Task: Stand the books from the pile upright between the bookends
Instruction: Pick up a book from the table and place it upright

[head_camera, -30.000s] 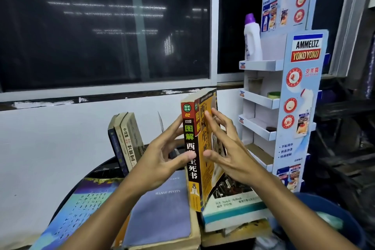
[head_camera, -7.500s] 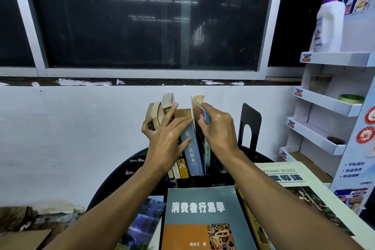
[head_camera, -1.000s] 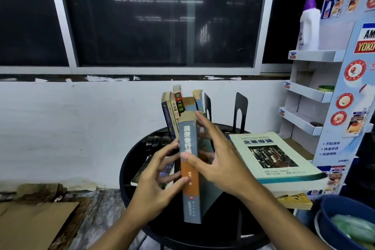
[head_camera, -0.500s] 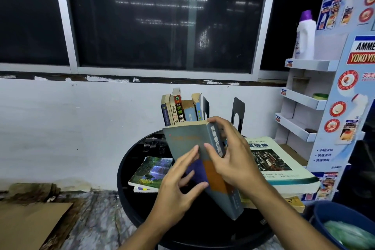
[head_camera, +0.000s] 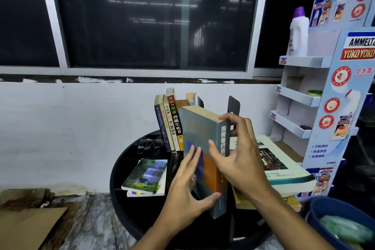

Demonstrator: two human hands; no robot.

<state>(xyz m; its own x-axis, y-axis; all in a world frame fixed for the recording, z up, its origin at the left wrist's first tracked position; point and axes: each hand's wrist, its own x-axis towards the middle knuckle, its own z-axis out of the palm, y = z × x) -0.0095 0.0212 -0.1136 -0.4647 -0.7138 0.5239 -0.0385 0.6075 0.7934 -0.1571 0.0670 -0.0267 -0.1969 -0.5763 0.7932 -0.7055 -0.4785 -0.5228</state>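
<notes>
Round black tabletop (head_camera: 138, 209) — thick grey paperback (head_camera: 199, 132) near-upright in the grip of left hand (head_camera: 186, 199) and right hand (head_camera: 239, 160).

A round black table (head_camera: 125, 205) stands close to the white wall. At its twelve o'clock a short row of books (head_camera: 172, 126) stands upright. One black bookend (head_camera: 200, 102) is at the row's right end, and a second bookend (head_camera: 233, 105) stands apart toward one o'clock. At nine o'clock lies a small flat stack (head_camera: 146, 175) with a waterfall cover on top. At three o'clock lies a flat pile (head_camera: 284, 166) topped by a big pale book.
</notes>
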